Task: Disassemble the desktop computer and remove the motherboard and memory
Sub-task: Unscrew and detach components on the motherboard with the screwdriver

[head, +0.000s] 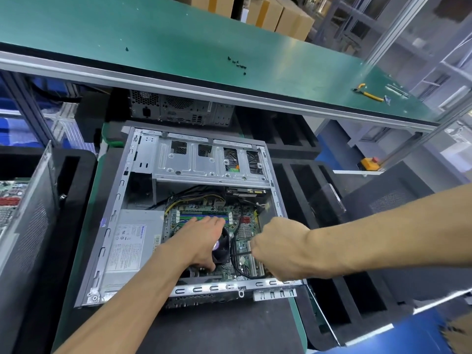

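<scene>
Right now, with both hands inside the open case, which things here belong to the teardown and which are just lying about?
Job:
open case
motherboard
memory sticks
black cable
left hand over the cooler fan
right hand, curled by the cable

Lying about:
yellow-handled tool
loose screws
second computer
cardboard boxes

Bright, even overhead light, soft shadows, wide-angle bending at the edges, slight blur at the corners.

electronics workshop | green bench [178, 34] | foam trays [332, 290] | cartons [281, 14]
</scene>
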Action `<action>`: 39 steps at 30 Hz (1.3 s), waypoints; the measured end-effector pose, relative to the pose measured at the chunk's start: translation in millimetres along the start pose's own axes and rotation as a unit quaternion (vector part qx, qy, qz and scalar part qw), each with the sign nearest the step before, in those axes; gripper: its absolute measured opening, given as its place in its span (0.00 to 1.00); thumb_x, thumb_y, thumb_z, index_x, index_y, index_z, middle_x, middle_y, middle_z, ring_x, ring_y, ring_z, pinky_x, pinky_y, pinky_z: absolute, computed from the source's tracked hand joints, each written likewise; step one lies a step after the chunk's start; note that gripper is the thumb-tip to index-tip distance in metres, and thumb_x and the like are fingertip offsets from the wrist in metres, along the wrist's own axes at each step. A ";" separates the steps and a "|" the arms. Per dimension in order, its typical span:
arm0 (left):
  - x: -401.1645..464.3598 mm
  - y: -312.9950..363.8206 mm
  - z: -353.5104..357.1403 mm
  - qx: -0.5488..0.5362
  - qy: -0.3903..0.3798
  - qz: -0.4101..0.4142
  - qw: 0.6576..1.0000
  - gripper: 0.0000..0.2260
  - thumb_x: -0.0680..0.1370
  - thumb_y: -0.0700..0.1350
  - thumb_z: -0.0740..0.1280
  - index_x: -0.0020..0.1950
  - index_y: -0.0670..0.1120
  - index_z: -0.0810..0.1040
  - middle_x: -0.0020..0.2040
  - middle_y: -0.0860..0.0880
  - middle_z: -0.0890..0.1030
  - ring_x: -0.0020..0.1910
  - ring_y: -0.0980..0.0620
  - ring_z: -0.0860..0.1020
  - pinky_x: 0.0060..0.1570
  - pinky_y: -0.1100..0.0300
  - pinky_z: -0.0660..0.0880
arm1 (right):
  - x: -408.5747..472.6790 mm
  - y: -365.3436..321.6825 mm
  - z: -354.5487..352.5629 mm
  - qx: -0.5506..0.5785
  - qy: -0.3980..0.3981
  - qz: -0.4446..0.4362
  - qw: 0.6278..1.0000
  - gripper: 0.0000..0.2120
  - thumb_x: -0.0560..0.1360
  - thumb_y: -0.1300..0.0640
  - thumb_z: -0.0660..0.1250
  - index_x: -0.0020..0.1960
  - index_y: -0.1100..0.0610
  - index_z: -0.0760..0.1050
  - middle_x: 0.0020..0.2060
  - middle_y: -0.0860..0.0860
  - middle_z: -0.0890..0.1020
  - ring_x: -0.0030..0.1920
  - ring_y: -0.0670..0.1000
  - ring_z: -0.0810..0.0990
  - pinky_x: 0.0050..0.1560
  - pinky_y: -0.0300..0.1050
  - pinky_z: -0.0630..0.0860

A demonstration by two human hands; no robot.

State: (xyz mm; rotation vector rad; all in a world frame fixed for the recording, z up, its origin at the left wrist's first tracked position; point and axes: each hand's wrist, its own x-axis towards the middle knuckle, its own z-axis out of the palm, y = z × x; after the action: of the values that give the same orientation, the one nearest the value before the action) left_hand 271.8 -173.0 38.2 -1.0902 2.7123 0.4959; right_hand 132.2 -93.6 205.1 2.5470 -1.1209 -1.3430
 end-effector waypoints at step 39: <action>-61.1 74.3 -123.2 -0.092 0.122 0.097 0.983 0.12 0.74 0.58 0.67 0.49 0.53 0.72 0.42 0.56 0.80 0.39 0.55 0.78 0.42 0.58 0.75 | 18.4 6.0 20.4 0.809 0.522 0.086 0.257 0.18 0.82 0.53 0.55 0.36 0.55 0.73 0.29 0.46 0.70 0.31 0.43 0.69 0.30 0.37 0.70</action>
State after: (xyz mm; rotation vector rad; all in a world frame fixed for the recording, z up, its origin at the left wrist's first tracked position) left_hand 259.0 -129.1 187.7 -0.9904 3.0600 0.6985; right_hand 120.4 -103.8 181.7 1.9162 -2.2483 2.7514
